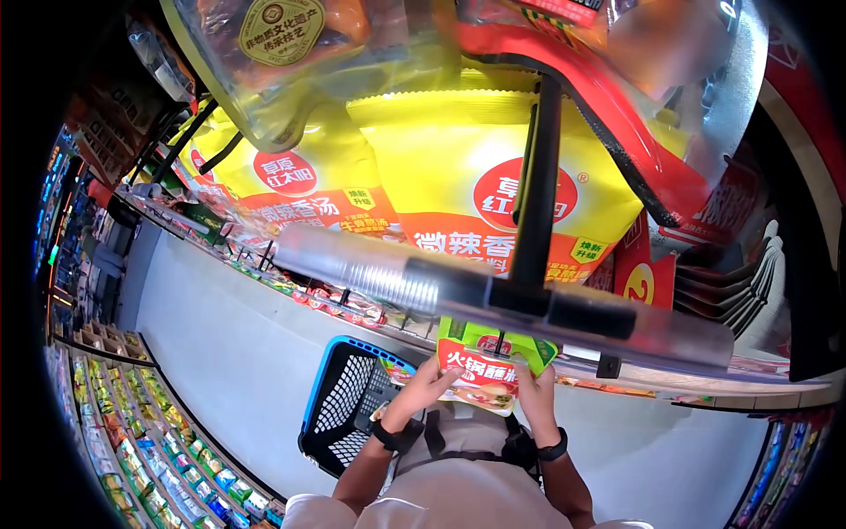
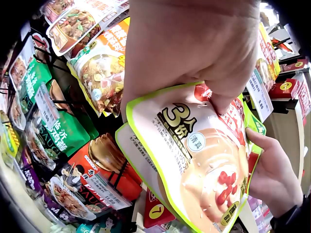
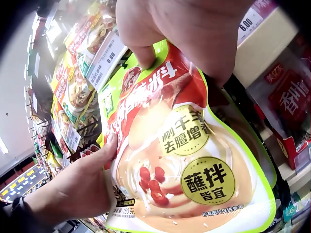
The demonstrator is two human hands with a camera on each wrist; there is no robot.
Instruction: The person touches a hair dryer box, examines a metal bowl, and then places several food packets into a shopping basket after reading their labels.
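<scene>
A green, red and cream sauce pouch is pinched at one side by my left hand and at the other by my right hand. The left wrist view shows the pouch large under my left hand, a second pouch edge showing behind it, and my right hand on its far side. In the right wrist view, my right hand grips the pouch's top with thumb and fingers, and my left hand holds its side edge.
Yellow seasoning bags hang on the rack close in front, beside a clear plastic rail. A black basket with a blue rim is to the left of my body. Packets on shelves line the aisle's lower left; green pouches hang on hooks.
</scene>
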